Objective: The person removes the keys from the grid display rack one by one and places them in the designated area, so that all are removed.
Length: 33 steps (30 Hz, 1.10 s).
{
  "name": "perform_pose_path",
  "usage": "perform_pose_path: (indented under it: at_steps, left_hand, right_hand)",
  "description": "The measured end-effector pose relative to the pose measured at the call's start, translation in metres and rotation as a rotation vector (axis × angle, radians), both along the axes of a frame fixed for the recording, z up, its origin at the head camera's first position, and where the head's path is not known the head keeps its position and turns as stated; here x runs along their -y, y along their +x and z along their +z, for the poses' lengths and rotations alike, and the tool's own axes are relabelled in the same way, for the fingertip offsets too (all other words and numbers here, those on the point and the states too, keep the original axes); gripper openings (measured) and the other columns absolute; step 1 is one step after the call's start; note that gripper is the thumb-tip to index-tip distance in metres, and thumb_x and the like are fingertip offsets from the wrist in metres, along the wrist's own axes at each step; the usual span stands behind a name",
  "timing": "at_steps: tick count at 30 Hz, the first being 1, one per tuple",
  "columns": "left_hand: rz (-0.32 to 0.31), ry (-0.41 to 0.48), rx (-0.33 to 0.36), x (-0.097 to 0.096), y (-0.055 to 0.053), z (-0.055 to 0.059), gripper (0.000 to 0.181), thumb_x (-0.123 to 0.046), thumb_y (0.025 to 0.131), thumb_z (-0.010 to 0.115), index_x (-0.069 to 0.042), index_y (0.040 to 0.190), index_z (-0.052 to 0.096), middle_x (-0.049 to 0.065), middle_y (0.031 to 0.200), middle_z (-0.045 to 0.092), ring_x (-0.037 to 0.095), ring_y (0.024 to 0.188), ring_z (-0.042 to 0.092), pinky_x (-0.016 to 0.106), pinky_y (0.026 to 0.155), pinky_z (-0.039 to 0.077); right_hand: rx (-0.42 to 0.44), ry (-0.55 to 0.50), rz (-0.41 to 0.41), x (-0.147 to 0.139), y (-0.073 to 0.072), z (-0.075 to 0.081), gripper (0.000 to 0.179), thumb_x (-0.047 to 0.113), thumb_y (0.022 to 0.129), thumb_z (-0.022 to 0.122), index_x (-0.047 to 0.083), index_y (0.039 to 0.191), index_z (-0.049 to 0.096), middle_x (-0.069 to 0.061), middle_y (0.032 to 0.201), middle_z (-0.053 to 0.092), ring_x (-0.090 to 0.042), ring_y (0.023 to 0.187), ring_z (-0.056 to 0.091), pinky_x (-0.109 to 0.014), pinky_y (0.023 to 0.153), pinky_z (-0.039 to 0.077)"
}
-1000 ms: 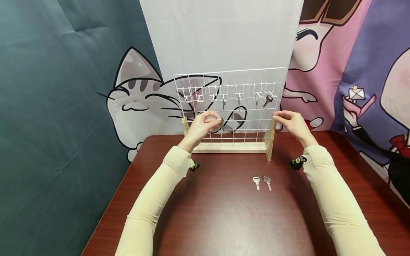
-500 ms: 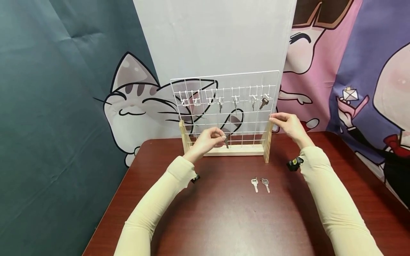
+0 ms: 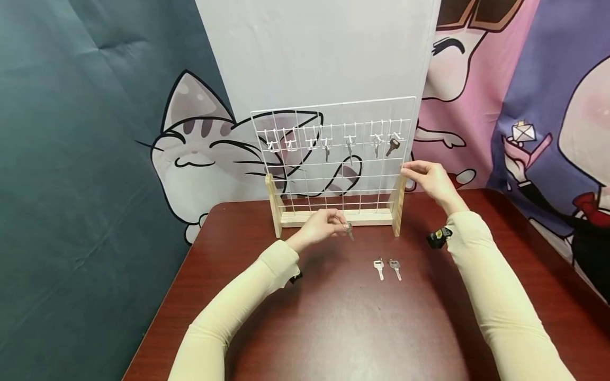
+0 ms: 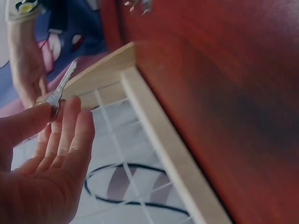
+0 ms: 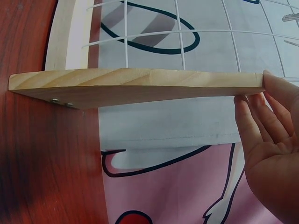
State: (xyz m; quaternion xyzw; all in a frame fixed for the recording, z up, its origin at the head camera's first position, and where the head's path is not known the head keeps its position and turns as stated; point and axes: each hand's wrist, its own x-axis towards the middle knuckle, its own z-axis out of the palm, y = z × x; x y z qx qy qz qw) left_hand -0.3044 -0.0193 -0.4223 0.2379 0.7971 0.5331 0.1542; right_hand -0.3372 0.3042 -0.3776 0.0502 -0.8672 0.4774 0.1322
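Observation:
My left hand is low in front of the rack, pinching a small silver key between thumb and fingertips. In the left wrist view the key's toothed blade points up, away from the thumb. My right hand grips the top of the rack's right wooden upright, thumb on one face and fingers on the other. The rack is a white wire grid on a wooden base bar. Several keys hang from hooks along its upper part, among them a dark-headed key at the right end.
Two loose keys, a silver key and a darker-headed key, lie side by side on the reddish-brown table. White hooks on the rack's left hold no key. A printed cat curtain hangs behind.
My left hand has come down and to the right from in front of the wire grid, carrying the key toward the table. The right hand has stayed on the upright.

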Motion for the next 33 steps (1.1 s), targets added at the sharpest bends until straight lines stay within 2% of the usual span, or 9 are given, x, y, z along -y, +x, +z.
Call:
perform_pose_path:
  at_steps: [5, 8, 11, 14, 18, 23, 27, 33]
  left_hand:
    - [-0.031, -0.059, -0.021, -0.003, 0.007, -0.016, 0.007, -0.002, 0.094, 0.068, 0.005, 0.097, 0.066, 0.022, 0.094, 0.073, 0.044, 0.094, 0.07, 0.05, 0.084, 0.059]
    - [-0.03, -0.09, -0.028, -0.007, 0.012, -0.028, 0.006, -0.002, 0.093, 0.07, 0.003, 0.094, 0.067, 0.014, 0.087, 0.074, 0.041, 0.09, 0.07, 0.051, 0.083, 0.059]
    - [-0.041, -0.093, 0.001, -0.011, 0.015, -0.037, 0.005, 0.0, 0.092, 0.07, 0.003, 0.094, 0.068, 0.009, 0.083, 0.073, 0.036, 0.086, 0.072, 0.049, 0.082, 0.06]
    - [-0.041, -0.096, 0.013, -0.015, 0.016, -0.043, 0.005, 0.001, 0.09, 0.071, 0.004, 0.094, 0.069, 0.004, 0.079, 0.072, 0.023, 0.077, 0.072, 0.04, 0.077, 0.062]
    - [-0.049, -0.107, 0.026, -0.02, 0.019, -0.047, 0.005, 0.002, 0.089, 0.072, 0.004, 0.093, 0.069, 0.006, 0.079, 0.073, 0.009, 0.068, 0.066, 0.03, 0.07, 0.061]
    - [-0.07, -0.146, 0.032, -0.026, 0.022, -0.056, 0.005, 0.002, 0.089, 0.072, 0.003, 0.093, 0.069, 0.006, 0.077, 0.073, 0.009, 0.067, 0.066, 0.028, 0.067, 0.061]
    - [-0.077, -0.182, 0.014, -0.029, 0.023, -0.06, 0.004, 0.0, 0.089, 0.073, 0.001, 0.09, 0.069, 0.003, 0.073, 0.071, 0.011, 0.065, 0.066, 0.022, 0.059, 0.056]
    - [-0.085, -0.252, -0.055, -0.034, 0.024, -0.06, 0.006, -0.004, 0.09, 0.072, -0.006, 0.085, 0.069, 0.001, 0.072, 0.071, 0.015, 0.063, 0.067, 0.018, 0.053, 0.051]
  right_hand:
    - [0.01, -0.001, 0.005, 0.0, 0.0, 0.001, 0.048, 0.043, 0.095, 0.069, 0.007, 0.126, 0.069, 0.006, 0.116, 0.071, -0.005, 0.109, 0.058, -0.033, 0.1, 0.043]
    - [0.03, 0.0, 0.003, 0.0, 0.003, -0.001, 0.051, 0.045, 0.095, 0.069, 0.007, 0.128, 0.068, -0.001, 0.121, 0.07, -0.009, 0.113, 0.057, -0.038, 0.103, 0.042]
    - [0.041, -0.014, 0.005, 0.0, 0.006, -0.003, 0.048, 0.04, 0.096, 0.069, 0.005, 0.128, 0.067, -0.003, 0.122, 0.07, -0.012, 0.114, 0.057, -0.037, 0.103, 0.042]
    - [0.019, -0.03, 0.01, 0.001, 0.006, -0.002, 0.047, 0.038, 0.096, 0.07, 0.003, 0.127, 0.067, 0.002, 0.117, 0.071, -0.007, 0.109, 0.058, -0.029, 0.098, 0.043]
    - [-0.011, -0.035, 0.018, 0.001, 0.002, 0.0, 0.046, 0.037, 0.096, 0.07, 0.003, 0.126, 0.068, 0.009, 0.112, 0.072, 0.0, 0.103, 0.058, -0.02, 0.092, 0.042]
    - [0.004, -0.034, 0.024, -0.002, -0.001, -0.002, 0.041, 0.028, 0.098, 0.069, 0.0, 0.128, 0.066, 0.003, 0.116, 0.072, 0.002, 0.103, 0.057, -0.021, 0.093, 0.042]
    - [0.006, -0.039, 0.02, -0.002, -0.002, -0.004, 0.039, 0.026, 0.098, 0.069, 0.0, 0.127, 0.067, 0.0, 0.118, 0.072, 0.001, 0.103, 0.057, -0.021, 0.093, 0.042]
    - [-0.016, -0.041, 0.019, -0.001, -0.001, 0.0, 0.043, 0.035, 0.096, 0.07, 0.004, 0.125, 0.069, 0.011, 0.109, 0.072, 0.0, 0.103, 0.058, -0.02, 0.092, 0.043]
